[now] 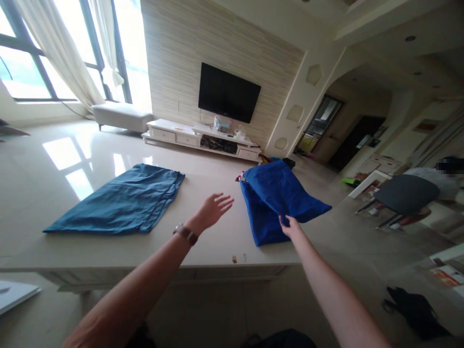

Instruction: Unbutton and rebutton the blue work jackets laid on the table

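A bright blue cloth (279, 195) lies folded at the right end of the pale table (210, 241), one flap lifted off the edge. My right hand (289, 226) pinches that flap at its near corner. My left hand (213, 209) hovers over the bare tabletop to the left of the cloth, fingers spread, holding nothing; a watch sits on its wrist. A darker teal cloth (121, 200) lies flat on the left part of the table, well apart from both hands.
Beyond the table stand a white TV console (203, 137) with a wall TV (228, 93), and a bench (121, 116) by the windows. A dark chair (404, 195) and a person are at right. A black item (415, 309) lies on the floor.
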`<state>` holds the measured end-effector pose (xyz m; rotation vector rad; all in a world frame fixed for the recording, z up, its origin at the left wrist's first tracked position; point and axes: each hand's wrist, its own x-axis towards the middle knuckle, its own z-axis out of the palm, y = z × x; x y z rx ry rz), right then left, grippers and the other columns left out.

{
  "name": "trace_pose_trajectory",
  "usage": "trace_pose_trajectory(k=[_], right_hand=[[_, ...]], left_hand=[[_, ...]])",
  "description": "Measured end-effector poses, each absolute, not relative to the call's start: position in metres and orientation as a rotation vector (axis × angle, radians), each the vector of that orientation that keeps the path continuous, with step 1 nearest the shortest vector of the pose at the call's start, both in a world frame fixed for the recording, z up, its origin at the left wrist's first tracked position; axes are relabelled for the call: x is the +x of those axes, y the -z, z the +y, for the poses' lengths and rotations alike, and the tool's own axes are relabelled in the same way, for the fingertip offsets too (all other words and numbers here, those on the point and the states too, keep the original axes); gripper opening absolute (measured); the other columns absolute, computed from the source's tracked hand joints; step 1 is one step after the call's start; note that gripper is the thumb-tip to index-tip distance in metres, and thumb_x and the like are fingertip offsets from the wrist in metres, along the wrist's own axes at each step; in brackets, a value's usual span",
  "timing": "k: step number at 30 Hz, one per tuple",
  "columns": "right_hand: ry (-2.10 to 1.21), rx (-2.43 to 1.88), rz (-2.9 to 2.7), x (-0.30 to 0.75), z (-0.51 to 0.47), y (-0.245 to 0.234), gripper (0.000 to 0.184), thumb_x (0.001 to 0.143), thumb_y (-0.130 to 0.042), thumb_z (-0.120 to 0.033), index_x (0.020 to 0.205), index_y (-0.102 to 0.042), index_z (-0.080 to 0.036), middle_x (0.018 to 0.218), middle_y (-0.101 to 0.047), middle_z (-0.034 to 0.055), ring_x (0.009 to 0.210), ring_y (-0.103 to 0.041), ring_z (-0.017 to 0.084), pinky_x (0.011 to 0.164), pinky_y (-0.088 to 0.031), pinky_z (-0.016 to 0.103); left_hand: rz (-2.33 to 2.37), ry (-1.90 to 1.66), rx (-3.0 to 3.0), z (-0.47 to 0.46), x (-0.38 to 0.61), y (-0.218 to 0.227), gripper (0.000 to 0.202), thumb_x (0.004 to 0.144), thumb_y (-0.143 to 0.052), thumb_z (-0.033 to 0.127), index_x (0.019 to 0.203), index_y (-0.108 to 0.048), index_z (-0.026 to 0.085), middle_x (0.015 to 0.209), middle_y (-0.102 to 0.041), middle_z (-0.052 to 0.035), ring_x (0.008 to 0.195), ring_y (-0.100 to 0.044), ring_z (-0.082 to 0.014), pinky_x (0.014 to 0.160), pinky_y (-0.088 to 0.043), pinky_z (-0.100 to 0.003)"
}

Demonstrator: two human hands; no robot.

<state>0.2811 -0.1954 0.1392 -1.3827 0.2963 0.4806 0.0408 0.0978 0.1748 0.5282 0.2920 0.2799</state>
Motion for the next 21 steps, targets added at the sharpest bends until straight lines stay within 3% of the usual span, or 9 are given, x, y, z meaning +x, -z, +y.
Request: trace_pose_trajectory(k=[4,7,14,17,21], right_hand=[[-0.530,-1.416,0.489,0.238,-0.185,-0.044,0.024,0.101,-0.041,-0.004,0.106,-0.063,-0.012,0.076,-0.068,0.0060,0.059,-0.068,0.015,0.054,-0.060,0.021],[-0.513,-1.438,0.542,0.227,-0.191,-0.018,0.020,0.098,-0.047,-0.007,0.103,-0.066,-0.013,0.079,-0.071,0.0093,0.060,-0.070,0.017,0.054,-0.059,0.022],[-0.425,-1.498,0.486,0.253,-0.178,-0.037,0.023,0.107,-0.042,-0.020,0.114,-0.064,-0.019,0.091,-0.075,0.0057,0.069,-0.073,0.014,0.062,-0.061,0.020],[-0.526,-1.615,0.503,0.233,-0.172,-0.029,0.016,0.106,-0.051,-0.027,0.107,-0.062,-0.015,0.086,-0.073,0.0082,0.064,-0.071,0.015,0.058,-0.059,0.022],[-0.674,-1.883,0.471,0.185,-0.148,-0.010,0.016,0.104,-0.055,-0.026,0.095,-0.059,-0.014,0.072,-0.066,0.0028,0.051,-0.060,0.011,0.047,-0.048,0.019]], left_hand=[[0.550,-0.169,0.609,0.085,-0.041,-0.078,0.013,0.090,-0.059,0.015,0.102,-0.063,0.017,0.110,-0.076,-0.0141,0.095,-0.078,-0.0247,0.090,-0.061,-0.037],[0.670,-0.181,0.655,0.090,-0.074,-0.045,0.012,0.090,-0.062,0.015,0.100,-0.065,0.019,0.105,-0.077,-0.0110,0.088,-0.078,-0.0231,0.082,-0.061,-0.035],[0.619,-0.195,0.675,0.105,-0.072,-0.054,0.018,0.080,-0.071,0.016,0.096,-0.063,0.019,0.093,-0.076,-0.0071,0.078,-0.075,-0.0200,0.077,-0.059,-0.032],[0.643,-0.261,0.810,0.111,-0.066,-0.053,0.021,0.074,-0.072,0.019,0.093,-0.062,0.019,0.087,-0.074,-0.0043,0.068,-0.071,-0.0161,0.069,-0.055,-0.028],[0.707,-0.295,0.976,0.116,-0.069,-0.047,0.015,0.072,-0.067,0.024,0.085,-0.062,0.018,0.080,-0.072,-0.0047,0.063,-0.067,-0.0152,0.064,-0.048,-0.025]])
